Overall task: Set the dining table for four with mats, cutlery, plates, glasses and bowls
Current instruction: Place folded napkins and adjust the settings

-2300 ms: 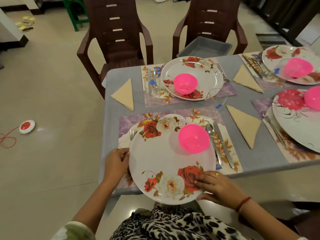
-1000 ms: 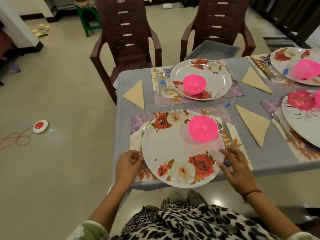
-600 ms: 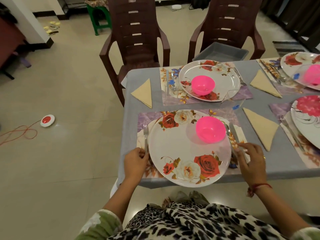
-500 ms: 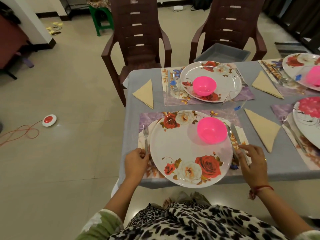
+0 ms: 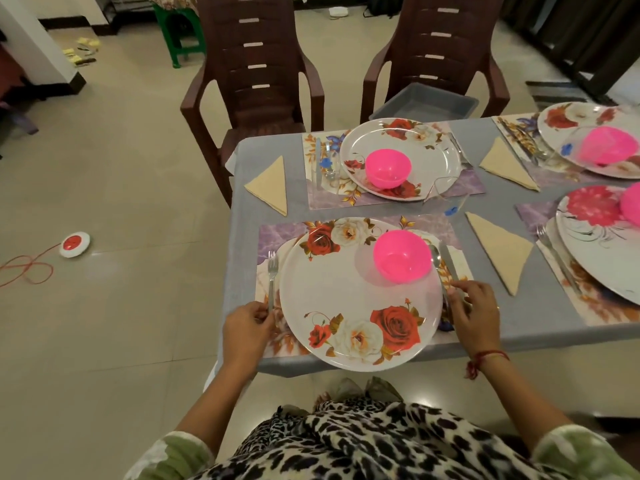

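1. At the near edge of the tabletop (image 5: 242,244), I am watching my left hand (image 5: 247,325) pinching the handle end of the fork (image 5: 272,278), thumb and fingers closed on it. The fork is lying on the near mat (image 5: 277,233), just left of the near plate (image 5: 346,299).
2. My right hand (image 5: 476,315) is resting on the other side of that plate, fingers bent over the handles of the knife (image 5: 446,258) and spoon (image 5: 435,254). The forefinger is touching them, but I cannot tell whether the hand is grasping either one.
3. The near plate, white with roses, is sitting on the near mat with its near rim reaching the tabletop's near edge. The near bowl (image 5: 401,256), pink, is standing upright on the plate's far right part.
4. A folded near napkin (image 5: 498,251) is lying on the cloth to the right of the knife, apart from it.
5. Beyond it, toward the right edge, a third plate (image 5: 595,258) is showing only in part.
6. A clear glass (image 5: 445,195) is standing between the near mat and the far mat (image 5: 467,181).
7. The far plate (image 5: 429,157) is sitting on the far mat, carrying the far bowl (image 5: 388,168), also pink.
8. A corner napkin (image 5: 270,183) is lying near the far left corner.
9. Past the far edge, a left chair (image 5: 256,64) and a right chair (image 5: 440,46) are standing; a grey tray (image 5: 424,105) is resting on the right chair's seat.
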Motion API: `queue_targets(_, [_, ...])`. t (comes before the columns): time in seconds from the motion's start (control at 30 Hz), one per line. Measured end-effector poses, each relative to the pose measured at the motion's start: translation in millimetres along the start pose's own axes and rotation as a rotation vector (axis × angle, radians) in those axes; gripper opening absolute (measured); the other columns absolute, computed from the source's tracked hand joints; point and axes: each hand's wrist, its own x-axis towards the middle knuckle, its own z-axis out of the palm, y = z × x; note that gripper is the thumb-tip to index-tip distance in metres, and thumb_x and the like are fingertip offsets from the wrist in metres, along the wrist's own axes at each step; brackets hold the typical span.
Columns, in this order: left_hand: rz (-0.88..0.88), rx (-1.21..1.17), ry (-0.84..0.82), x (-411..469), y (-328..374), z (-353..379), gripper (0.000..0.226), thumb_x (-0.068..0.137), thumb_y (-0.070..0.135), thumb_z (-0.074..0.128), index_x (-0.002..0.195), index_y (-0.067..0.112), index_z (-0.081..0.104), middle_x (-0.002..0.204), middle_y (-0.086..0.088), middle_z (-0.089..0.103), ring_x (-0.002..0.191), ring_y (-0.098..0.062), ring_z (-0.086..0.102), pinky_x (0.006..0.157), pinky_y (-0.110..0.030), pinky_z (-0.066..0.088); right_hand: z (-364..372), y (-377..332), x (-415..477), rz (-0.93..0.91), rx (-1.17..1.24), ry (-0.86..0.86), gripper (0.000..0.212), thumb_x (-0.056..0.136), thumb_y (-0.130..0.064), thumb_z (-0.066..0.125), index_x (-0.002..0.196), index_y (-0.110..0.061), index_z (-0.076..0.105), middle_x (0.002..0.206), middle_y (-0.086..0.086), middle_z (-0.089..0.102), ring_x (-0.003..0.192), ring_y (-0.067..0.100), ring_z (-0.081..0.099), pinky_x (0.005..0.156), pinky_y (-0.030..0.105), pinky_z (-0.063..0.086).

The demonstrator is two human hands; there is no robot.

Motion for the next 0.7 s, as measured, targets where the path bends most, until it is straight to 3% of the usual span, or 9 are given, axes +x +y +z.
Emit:
queue_targets(0.13, [0.023,0.026,-0.010,4,0,-3,0.018,0.083,0.027,0.069,0.087,0.011,0.075,0.078,-0.003,0.073,0.069,-0.016,0.064,0.066,-0.027,0.048,1,-5,1,-0.036,-0.013,0.046,0.048,0.088,-0.045,0.041,0.102,-0.004,0.063,0.107,0.016,0.050,0.099,0.025,0.049,0.083,0.024,0.039])
queue_targets(0.27, [0.035,0.016,0.037,7,-2,-9,0.014,0.084,0.029,0.067,0.087,0.015,0.072,0.077,0.001,0.070,0.070,-0.014,0.062,0.062,-0.025,0.043,-4,-9,-1,-0.114,-0.022,0.041,0.058,0.088,-0.056,0.044,0.104,-0.003,0.063,0.108,0.017,0.050,0.098,0.025,0.049,0.080,0.028,0.041])
queue_targets(0.37, [0.077,0.046,0.082,9,-10,-12,0.016,0.086,0.029,0.065,0.094,0.016,0.069,0.084,-0.001,0.066,0.070,-0.013,0.058,0.059,-0.025,0.041,-11,-1,-16,-0.324,-0.104,-0.085,0.057,0.080,-0.062,0.052,0.108,-0.013,0.060,0.114,0.009,0.048,0.103,0.020,0.046,0.080,0.027,0.043])
queue_targets(0.5, [0.097,0.057,0.078,13,-21,-10,0.016,0.087,0.026,0.064,0.100,0.017,0.067,0.096,-0.005,0.065,0.082,-0.018,0.058,0.067,-0.030,0.046,3,0,-41,-0.720,-0.292,-0.292,0.054,0.084,-0.070,0.042,0.112,-0.027,0.060,0.115,0.003,0.055,0.105,0.015,0.046,0.084,0.033,0.047])
queue_targets(0.7, [0.067,0.017,0.057,21,-16,-3,0.020,0.089,0.028,0.062,0.104,0.017,0.067,0.100,-0.004,0.064,0.084,-0.018,0.060,0.070,-0.032,0.051,13,-4,-39,-0.857,-0.346,-0.296,0.051,0.088,-0.064,0.039,0.093,-0.026,0.072,0.098,-0.004,0.068,0.098,0.015,0.054,0.082,0.038,0.052])
